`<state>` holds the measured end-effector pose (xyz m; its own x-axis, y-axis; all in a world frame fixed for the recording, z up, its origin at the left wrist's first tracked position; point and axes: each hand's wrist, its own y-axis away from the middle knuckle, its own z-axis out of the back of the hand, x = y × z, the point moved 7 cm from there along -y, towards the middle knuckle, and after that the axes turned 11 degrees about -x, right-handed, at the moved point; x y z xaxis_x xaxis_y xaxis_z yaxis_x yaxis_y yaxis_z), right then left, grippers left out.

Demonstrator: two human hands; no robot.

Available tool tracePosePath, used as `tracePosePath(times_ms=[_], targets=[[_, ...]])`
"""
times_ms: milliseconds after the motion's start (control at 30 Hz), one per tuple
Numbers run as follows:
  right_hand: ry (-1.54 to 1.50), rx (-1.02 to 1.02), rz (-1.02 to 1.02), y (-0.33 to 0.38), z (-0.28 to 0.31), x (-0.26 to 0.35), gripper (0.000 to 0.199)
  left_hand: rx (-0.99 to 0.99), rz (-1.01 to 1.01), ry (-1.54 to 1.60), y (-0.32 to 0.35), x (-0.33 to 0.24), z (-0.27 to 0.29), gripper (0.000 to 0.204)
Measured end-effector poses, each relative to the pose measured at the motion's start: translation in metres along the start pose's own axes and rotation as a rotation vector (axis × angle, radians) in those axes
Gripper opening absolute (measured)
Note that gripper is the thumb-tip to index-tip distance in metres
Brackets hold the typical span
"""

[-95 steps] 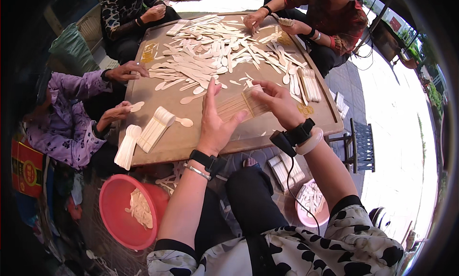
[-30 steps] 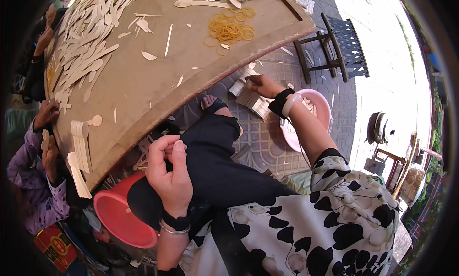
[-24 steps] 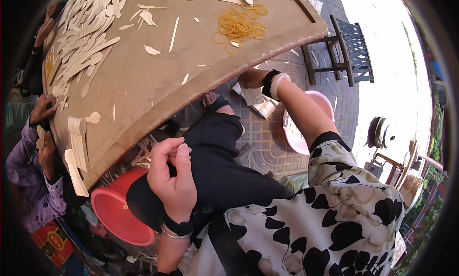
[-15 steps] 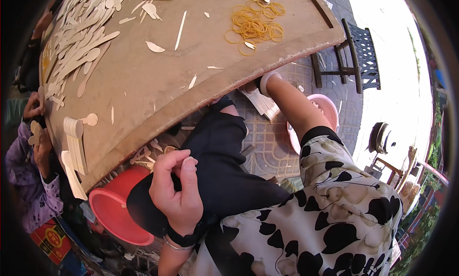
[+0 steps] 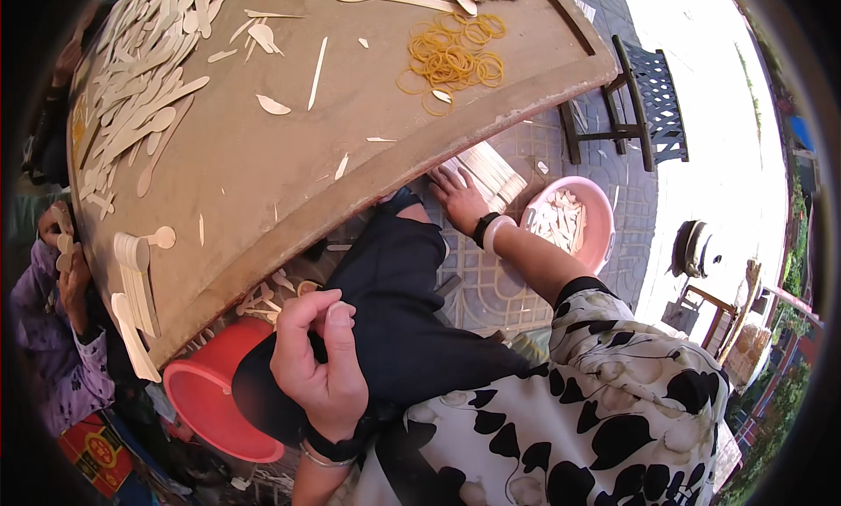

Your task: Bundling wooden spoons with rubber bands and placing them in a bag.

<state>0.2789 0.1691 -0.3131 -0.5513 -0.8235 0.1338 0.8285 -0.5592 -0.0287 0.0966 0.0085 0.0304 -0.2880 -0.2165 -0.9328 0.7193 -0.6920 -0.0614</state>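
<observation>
My left hand [image 5: 322,366] is raised over my dark-trousered leg, fingers curled and thumb tip close to the index finger. Nothing shows in that pinch. Low beside the table edge, my right hand [image 5: 459,198] reaches down with its fingers extended. It touches the near left side of a stack of pale flat wooden sticks [image 5: 498,175], partly hidden by the table. Right of that hand stands a pink basin [image 5: 597,210] holding wooden pieces [image 5: 559,223].
The brown table [image 5: 289,155] bears a heap of wooden cutlery [image 5: 149,85], yellow rubber bands [image 5: 447,59] and a banded bundle [image 5: 136,283]. A red bucket [image 5: 210,392] stands below. A dark chair [image 5: 653,103] is at right; another person's hands [image 5: 72,278] are at far left.
My right hand has come out from under the table edge and back toward me, baring the stick stack and the basin's contents. My left hand stays nearly still. The view has shifted slightly.
</observation>
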Motion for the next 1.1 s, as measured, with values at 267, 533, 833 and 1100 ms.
tracePosePath(times_ms=[267, 533, 833, 1100], targets=[[-0.271, 0.056, -0.161, 0.081, 0.033, 0.041, 0.043, -0.023, -0.045, 0.023, -0.002, -0.005, 0.001, 0.01], [-0.438, 0.087, -0.289, 0.148, 0.06, 0.012, 0.031, 0.47, -0.867, 0.164, 0.053, -0.221, 0.005, 0.023], [-0.672, -0.097, -0.558, 0.141, 0.102, 0.014, 0.031, 0.171, -1.115, 0.179, 0.132, -0.309, 0.069, 0.02], [-0.681, -0.096, -0.593, 0.151, 0.125, 0.015, 0.03, 0.192, -1.155, 0.253, 0.154, -0.31, 0.116, 0.024]])
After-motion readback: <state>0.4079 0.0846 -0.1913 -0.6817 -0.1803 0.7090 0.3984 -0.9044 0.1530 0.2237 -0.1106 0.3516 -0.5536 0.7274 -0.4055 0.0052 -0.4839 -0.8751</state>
